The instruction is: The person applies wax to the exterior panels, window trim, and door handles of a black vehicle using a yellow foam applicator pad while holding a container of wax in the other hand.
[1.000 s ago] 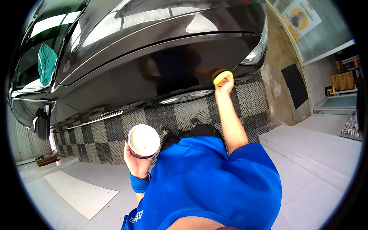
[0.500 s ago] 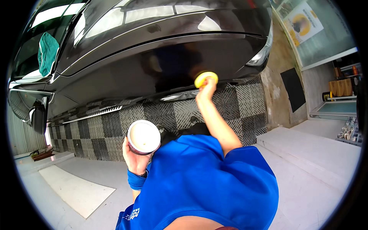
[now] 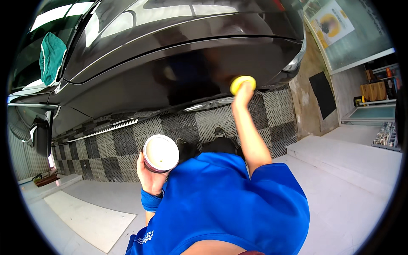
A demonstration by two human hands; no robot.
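Observation:
My right hand (image 3: 244,94) is closed on a round yellow applicator pad (image 3: 243,84), its arm stretched forward. The pad lies against the dark side panel of a car (image 3: 140,80), behind the headlight and above the rear part of the wheel arch. Low in front of my body, my left hand (image 3: 149,175) is wrapped round an open tub (image 3: 160,153). Pale, creamy stuff fills the tub, and its outer wall is dark. The fingers on the tub's far side are partly hidden.
A green cloth (image 3: 52,58) hangs over the car's window edge near the side mirror (image 3: 41,135). Grey and black floor tiles (image 3: 178,125) run along the car. A black mat (image 3: 322,95) and shelves with bottles (image 3: 376,91) are at the right. A white board (image 3: 87,217) lies at lower left.
My right hand has moved the yellow pad to the right along the car panel. My left hand keeps hold of the tub, almost in the same place.

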